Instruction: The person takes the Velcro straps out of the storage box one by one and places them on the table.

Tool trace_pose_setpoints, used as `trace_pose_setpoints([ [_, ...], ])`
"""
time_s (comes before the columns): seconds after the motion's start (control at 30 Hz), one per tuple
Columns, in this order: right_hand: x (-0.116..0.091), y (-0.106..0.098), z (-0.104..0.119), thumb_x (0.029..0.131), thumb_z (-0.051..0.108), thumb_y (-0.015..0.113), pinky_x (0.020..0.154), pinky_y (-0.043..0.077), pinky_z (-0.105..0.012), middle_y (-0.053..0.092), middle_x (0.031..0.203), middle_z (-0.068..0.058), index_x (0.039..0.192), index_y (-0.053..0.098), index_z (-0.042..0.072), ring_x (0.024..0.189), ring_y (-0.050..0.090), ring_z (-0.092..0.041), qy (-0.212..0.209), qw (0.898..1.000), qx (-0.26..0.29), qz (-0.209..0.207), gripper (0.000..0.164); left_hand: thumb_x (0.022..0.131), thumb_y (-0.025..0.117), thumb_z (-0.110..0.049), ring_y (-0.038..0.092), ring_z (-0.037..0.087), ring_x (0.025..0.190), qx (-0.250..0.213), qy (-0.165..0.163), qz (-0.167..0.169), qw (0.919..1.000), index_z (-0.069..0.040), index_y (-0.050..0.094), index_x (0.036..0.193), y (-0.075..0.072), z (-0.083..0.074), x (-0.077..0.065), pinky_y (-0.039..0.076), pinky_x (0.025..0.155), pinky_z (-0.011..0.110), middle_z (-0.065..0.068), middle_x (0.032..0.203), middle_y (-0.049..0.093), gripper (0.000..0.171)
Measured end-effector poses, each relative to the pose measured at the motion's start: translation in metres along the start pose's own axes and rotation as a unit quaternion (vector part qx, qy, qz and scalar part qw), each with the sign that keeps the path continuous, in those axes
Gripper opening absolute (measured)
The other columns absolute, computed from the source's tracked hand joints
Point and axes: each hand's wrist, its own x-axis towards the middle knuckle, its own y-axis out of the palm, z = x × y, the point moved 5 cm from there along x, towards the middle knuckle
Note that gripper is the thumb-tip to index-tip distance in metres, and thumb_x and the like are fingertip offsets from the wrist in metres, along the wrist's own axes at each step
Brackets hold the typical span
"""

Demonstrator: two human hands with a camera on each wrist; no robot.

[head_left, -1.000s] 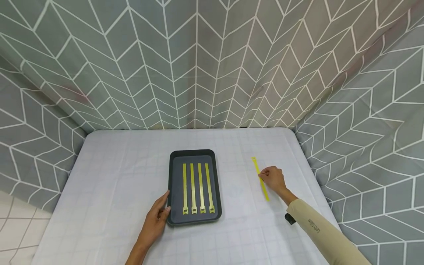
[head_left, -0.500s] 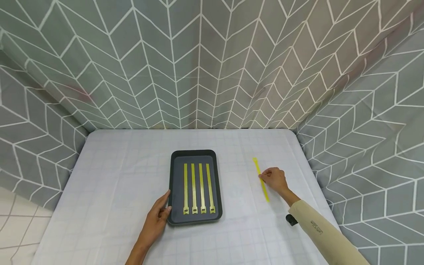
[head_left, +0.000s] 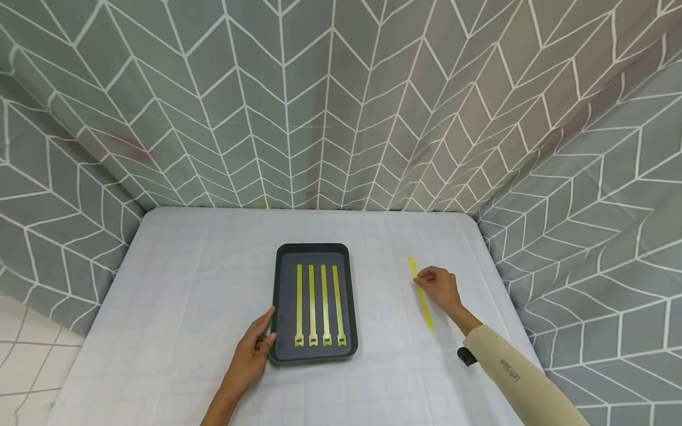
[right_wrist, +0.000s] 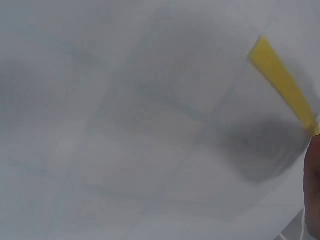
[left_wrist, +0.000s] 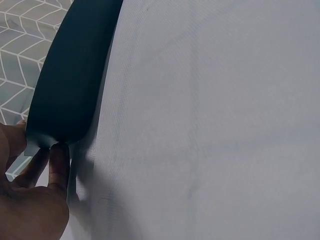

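Observation:
My left hand (head_left: 253, 354) holds the left rim of a dark rectangular tray (head_left: 274, 296); in the left wrist view its fingertips (left_wrist: 59, 155) are at the tray's outer wall (left_wrist: 70, 85). Inside the tray several yellow hook-and-loop cable ties (head_left: 312, 305) lie side by side lengthwise, slotted heads toward me. Right of the tray, my right hand (head_left: 441, 287) pinches another yellow cable tie (head_left: 423, 305) near its middle, its slotted head pointing away from me. The right wrist view shows this tie's plain end (right_wrist: 280, 75) close over the cloth, with part of a finger at the right edge.
A white cloth (head_left: 202, 266) covers the table. Grey curtains with white zigzag lines (head_left: 319, 118) stand behind and at both sides. A small black device (head_left: 467, 356) sits at the right sleeve (head_left: 517, 373). Pale floor tiles (head_left: 26, 355) show at lower left.
The cable tie in my right hand has turned slightly, its head swinging a little to the right. My left hand and the tray stay in place; the head view shifts slightly.

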Motion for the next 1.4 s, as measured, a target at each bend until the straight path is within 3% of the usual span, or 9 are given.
trace_pose_setpoints([
  [0.3, 0.004, 0.016, 0.029, 0.088, 0.013, 0.078, 0.067, 0.055, -0.025, 0.076, 0.089, -0.013, 0.095, 0.073, 0.001, 0.079, 0.073, -0.024, -0.043, 0.998, 0.041, 0.032, 0.015, 0.099, 0.059, -0.002, 0.055, 0.009, 0.092, -0.001, -0.009, -0.003, 1.0, -0.017, 0.039, 0.155, -0.001, 0.0, -0.001, 0.049, 0.081, 0.022, 0.014, 0.155, 0.043, 0.061],
  [0.7, 0.01, 0.032, 0.053, 0.087, 0.011, 0.078, 0.068, 0.055, -0.026, 0.076, 0.087, -0.012, 0.095, 0.074, 0.001, 0.078, 0.073, -0.022, -0.06, 0.996, 0.051, 0.044, 0.013, 0.099, 0.06, -0.003, 0.055, 0.008, 0.091, 0.0, -0.011, -0.002, 0.9999, -0.017, 0.04, 0.155, 0.0, 0.001, 0.0, 0.049, 0.08, 0.022, 0.013, 0.154, 0.043, 0.061],
  [1.4, 0.014, 0.058, 0.1, 0.086, 0.011, 0.079, 0.071, 0.054, -0.028, 0.075, 0.087, -0.009, 0.097, 0.074, 0.001, 0.08, 0.071, -0.022, -0.11, 0.986, 0.071, 0.1, 0.015, 0.099, 0.059, -0.003, 0.055, 0.01, 0.09, -0.004, -0.023, -0.006, 0.9997, -0.019, 0.04, 0.155, 0.0, 0.001, -0.001, 0.048, 0.08, 0.022, 0.012, 0.155, 0.043, 0.061],
])
